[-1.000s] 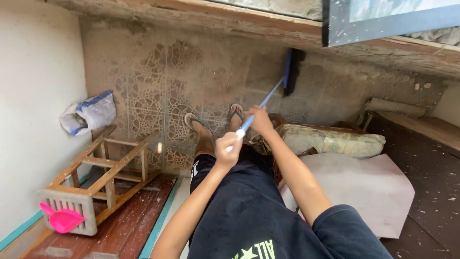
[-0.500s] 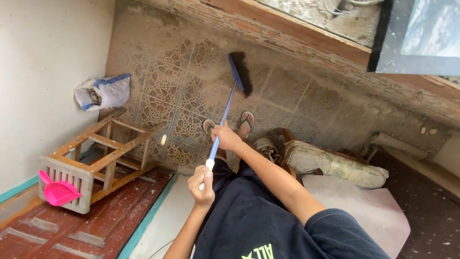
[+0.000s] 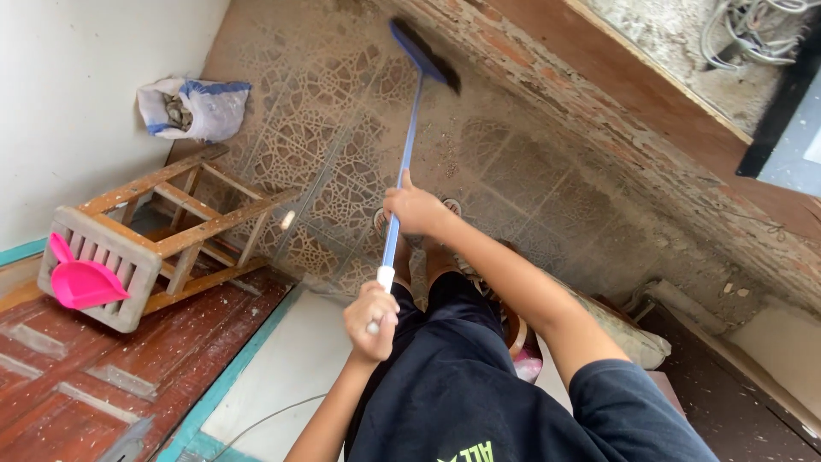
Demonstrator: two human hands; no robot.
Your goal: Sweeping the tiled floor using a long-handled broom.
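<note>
I am gripping the blue-handled broom (image 3: pixel 409 145) with both hands: my left hand (image 3: pixel 371 320) is closed around the white cap end of the stick near lower centre of the frame, and my right hand (image 3: pixel 414 208) is wrapped further up the stick at mid frame. The bristle head (image 3: pixel 425 53) is reaching out to the top centre, pressing on the dusty patterned tile floor (image 3: pixel 333 171) just beside the brick wall base (image 3: pixel 564 94).

To do this stroke well, I am judging that the head should stay flat to the tiles and hug the wall line, where grit is probably collecting, though the dust there is hard to make out. My right hand is steering and pressing down; my left is acting as the pivot, so I am keeping it loose enough to swing. I am drawing short, low strokes so dust is not flying up.

The tipped wooden stool (image 3: pixel 162 227) with the pink dustpan (image 3: pixel 81 281) is lying at left, and a white sack (image 3: pixel 195 108) is sitting at upper left against the wall.
</note>
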